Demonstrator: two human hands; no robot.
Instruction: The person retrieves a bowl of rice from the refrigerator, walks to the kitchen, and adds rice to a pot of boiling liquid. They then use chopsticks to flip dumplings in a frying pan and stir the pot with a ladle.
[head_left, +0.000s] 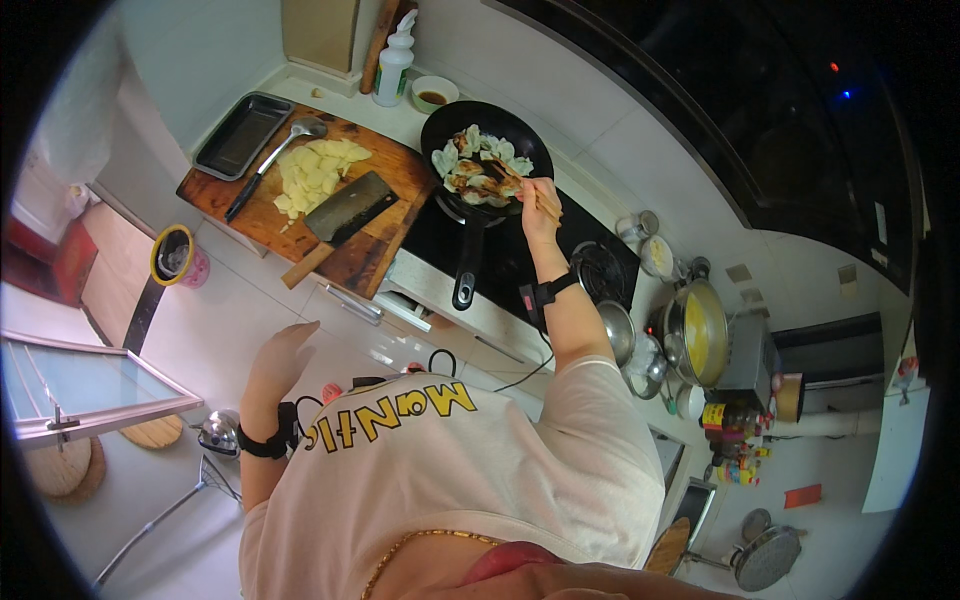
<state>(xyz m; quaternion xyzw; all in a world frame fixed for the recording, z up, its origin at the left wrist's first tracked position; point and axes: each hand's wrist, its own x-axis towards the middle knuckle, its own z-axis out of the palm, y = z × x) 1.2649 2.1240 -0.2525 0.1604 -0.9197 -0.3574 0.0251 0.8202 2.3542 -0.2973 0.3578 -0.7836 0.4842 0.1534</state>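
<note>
My right hand (539, 206) grips a pair of wooden chopsticks (550, 210) over a black frying pan (529, 126). Their tips reach in among the dumplings (471, 166), several of them browned and others pale. The pan's black handle (469, 259) points back towards me. Lowered at my side, my left hand (283, 358) holds nothing, its fingers held out loosely. Nearest to it lies a cleaver (351, 208) on a wooden cutting board (225, 187), its wooden handle past the board's edge. Pale yellow slices (315, 172), perhaps potato, are heaped beside the blade.
A ladle (274, 163) and a dark baking tray (244, 135) lie along the board's left side. Behind the pan stand a bowl of brown sauce (433, 96) and a spray bottle (394, 67). A large pot with yellow contents (697, 330) is at right; the range hood (712, 97) overhangs.
</note>
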